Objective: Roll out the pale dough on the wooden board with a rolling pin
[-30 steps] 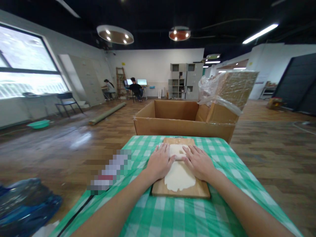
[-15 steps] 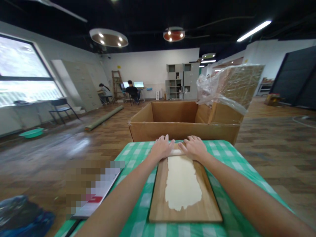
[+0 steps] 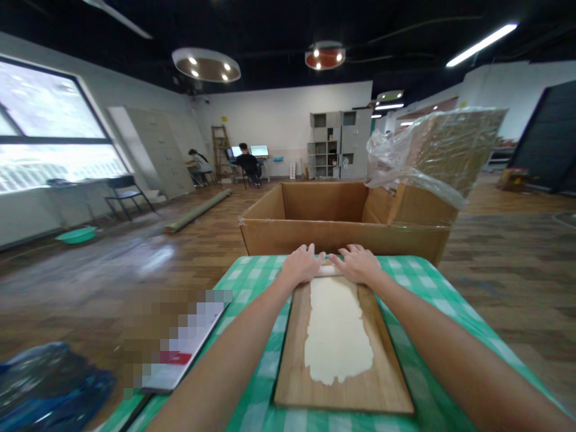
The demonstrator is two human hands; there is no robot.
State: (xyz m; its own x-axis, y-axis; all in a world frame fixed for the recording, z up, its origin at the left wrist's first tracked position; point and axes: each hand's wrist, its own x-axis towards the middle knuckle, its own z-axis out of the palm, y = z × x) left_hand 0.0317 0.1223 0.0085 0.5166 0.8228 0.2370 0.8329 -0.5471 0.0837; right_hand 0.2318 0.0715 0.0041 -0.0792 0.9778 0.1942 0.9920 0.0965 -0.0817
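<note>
A pale rolling pin [image 3: 330, 271] lies crosswise at the far end of a wooden board [image 3: 292, 366]. My left hand [image 3: 302, 264] grips its left part, and my right hand [image 3: 357, 264] holds the right part, thumbs pointing toward each other. Both palms cover the pin's ends. From the pin toward me stretches a thin, flat sheet of cream-coloured dough [image 3: 338, 330] with ragged edges, wider at the near end. The board rests on a green and white checked tablecloth [image 3: 252, 366].
Just beyond the table stands a big open cardboard box [image 3: 315, 237], with a plastic-wrapped carton [image 3: 463, 150] at its right. A partly blurred flat panel [image 3: 189, 348] lies at the table's left edge. A dark plastic bag [image 3: 54, 384] is lower left. Two people sit farther back.
My hands and the rolling pin have moved slightly away from me along the board, over the far end of the dough. The view has turned a little to the left.
</note>
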